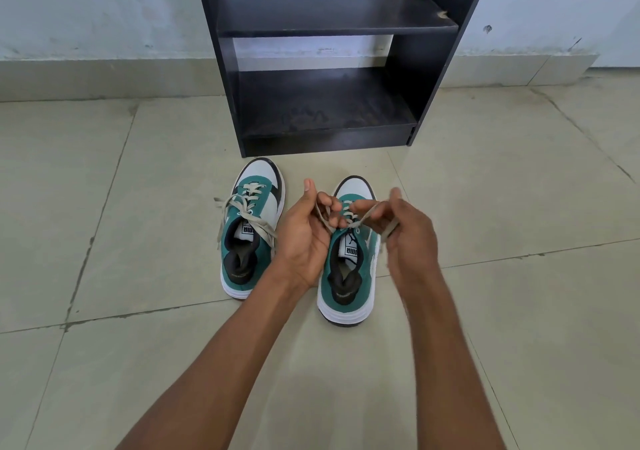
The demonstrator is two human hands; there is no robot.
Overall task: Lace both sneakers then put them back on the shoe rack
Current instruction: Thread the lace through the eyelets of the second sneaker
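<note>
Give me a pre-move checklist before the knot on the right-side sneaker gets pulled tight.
1. Left hand grips a lace strand: ok.
2. Right hand grips the other strand: ok.
3. Right sneaker flat on the floor: ok.
4. Its lace through every eyelet: cannot tell, hands cover them.
5. Left sneaker tied: not ok, lace ends hang loose.
6. Shoe rack lower shelf free: ok.
</note>
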